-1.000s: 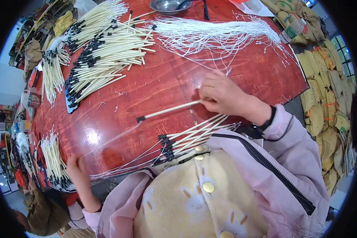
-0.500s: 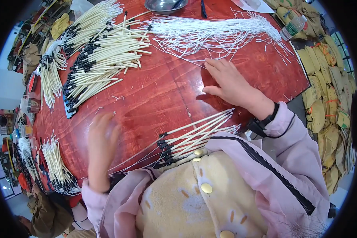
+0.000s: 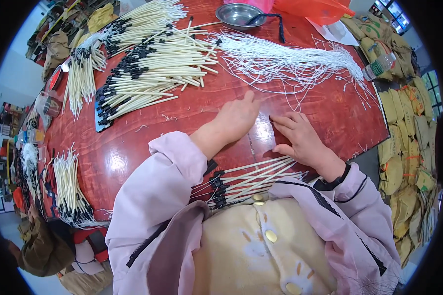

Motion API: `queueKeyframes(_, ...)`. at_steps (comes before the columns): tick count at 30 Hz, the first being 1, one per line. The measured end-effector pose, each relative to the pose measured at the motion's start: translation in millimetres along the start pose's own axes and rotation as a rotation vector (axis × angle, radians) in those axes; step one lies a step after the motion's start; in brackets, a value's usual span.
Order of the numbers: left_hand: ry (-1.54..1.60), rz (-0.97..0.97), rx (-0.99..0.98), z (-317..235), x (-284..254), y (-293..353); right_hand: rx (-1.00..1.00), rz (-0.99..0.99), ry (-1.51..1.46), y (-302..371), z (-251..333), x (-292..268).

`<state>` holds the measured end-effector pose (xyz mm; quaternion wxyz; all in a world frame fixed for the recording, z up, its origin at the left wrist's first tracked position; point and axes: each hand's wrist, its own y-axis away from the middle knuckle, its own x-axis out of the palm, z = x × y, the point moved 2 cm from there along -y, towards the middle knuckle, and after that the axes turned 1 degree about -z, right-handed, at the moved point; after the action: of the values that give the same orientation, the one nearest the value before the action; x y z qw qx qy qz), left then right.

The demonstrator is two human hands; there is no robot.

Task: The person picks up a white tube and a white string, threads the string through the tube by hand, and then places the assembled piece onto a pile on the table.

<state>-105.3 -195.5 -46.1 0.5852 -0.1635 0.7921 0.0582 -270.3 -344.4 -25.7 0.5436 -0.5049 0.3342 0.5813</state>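
Note:
Over the middle of the red table [image 3: 192,110], my left hand [image 3: 238,118] reaches forward, fingers stretched toward the loose white cords [image 3: 290,61]; its thumb is hidden. Close beside it on the right, my right hand [image 3: 302,140] rests with fingers curved and thumb apart, holding nothing I can see. A small dark spot shows by its fingertips. Just below the hands, near my body, lies a small row of cream sticks [image 3: 253,174] with black end pieces. Thin white cords trail left from them, partly under my left sleeve.
A big pile of black-ended cream sticks [image 3: 157,66] lies at the far left; another bundle [image 3: 71,187] is near left. At the back are a metal bowl [image 3: 234,17] and a red plastic bag [image 3: 312,10]. A plastic bottle [image 3: 379,66] and stacked sacks [image 3: 398,128] stand right.
My left hand has swung from the left side to the table's middle, next to the right hand. The right hand has drawn back slightly from the cords. The view has shifted a little.

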Motion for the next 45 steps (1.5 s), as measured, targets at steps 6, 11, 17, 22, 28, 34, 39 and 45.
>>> queueKeyframes(6, 0.084, -0.028, -0.200, 5.9, -1.6, 30.3, 0.000, 0.049, 0.008, -6.6, 3.0, 2.7)
queueKeyframes(11, 0.191, -0.281, -0.335, 34.6, -29.4, 98.6, -0.029, 0.050, 0.027, -14.4, 0.3, 2.9)
queueKeyframes(17, 0.348, -0.179, -0.758, 53.8, -50.7, 169.2, -0.075, 0.084, 0.029, -32.7, 10.0, 10.5)
queueKeyframes(22, 0.159, -0.077, -0.819, 66.3, -68.3, 181.2, -0.134, 0.093, -0.010, -43.1, 18.5, 14.3)
queueKeyframes(28, -0.188, -0.349, -0.515, 113.1, -62.1, 131.9, -0.140, 0.103, -0.044, -42.9, 18.5, 10.1)
queueKeyframes(34, -0.399, -0.241, -0.372, 145.4, -51.9, 109.7, -0.145, 0.031, -0.072, -40.5, 17.0, 17.7)
queueKeyframes(39, -0.332, -0.278, -0.204, 139.8, -50.0, 113.7, -0.125, 0.027, -0.113, -40.7, 15.7, 19.7)
queueKeyframes(45, -0.114, -0.349, -0.175, 123.2, -59.2, 129.4, -0.114, 0.021, -0.150, -39.8, 16.2, 23.1)
